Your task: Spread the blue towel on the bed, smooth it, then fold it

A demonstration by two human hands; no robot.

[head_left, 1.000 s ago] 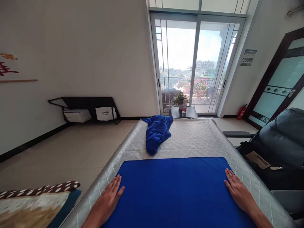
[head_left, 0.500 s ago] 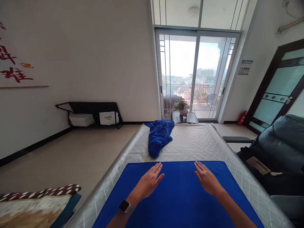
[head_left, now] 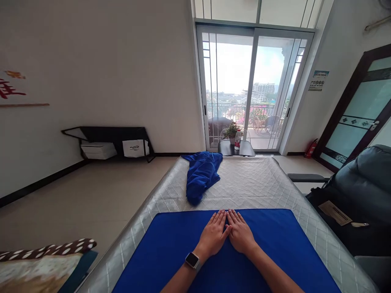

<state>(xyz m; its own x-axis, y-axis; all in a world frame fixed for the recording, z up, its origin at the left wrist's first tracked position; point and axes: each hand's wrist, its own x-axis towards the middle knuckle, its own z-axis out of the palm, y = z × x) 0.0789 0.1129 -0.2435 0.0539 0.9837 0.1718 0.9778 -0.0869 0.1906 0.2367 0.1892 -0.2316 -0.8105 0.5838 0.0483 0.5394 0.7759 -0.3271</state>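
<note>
A smooth blue cloth [head_left: 183,244] is spread over the near part of a silvery quilted surface [head_left: 247,179]. My left hand [head_left: 214,234], with a watch on its wrist, lies palm down near the cloth's far edge, fingers stretched out. Beside it my right hand [head_left: 240,232] rests palm down in the same way, also holding nothing. The two hands meet at the thumbs and index fingers. Farther off, toward the left, lies a crumpled blue cloth [head_left: 203,175], apart from both hands.
Beyond the far edge stands a dark chair [head_left: 224,149] with a potted plant [head_left: 231,131] and a bottle [head_left: 237,140]. A black armchair [head_left: 372,183] is at the right. Patterned bedding [head_left: 39,264] lies at the lower left.
Both hands have moved inward from their separated places over the blue cloth and now touch at the middle. The view has shifted slightly.
</note>
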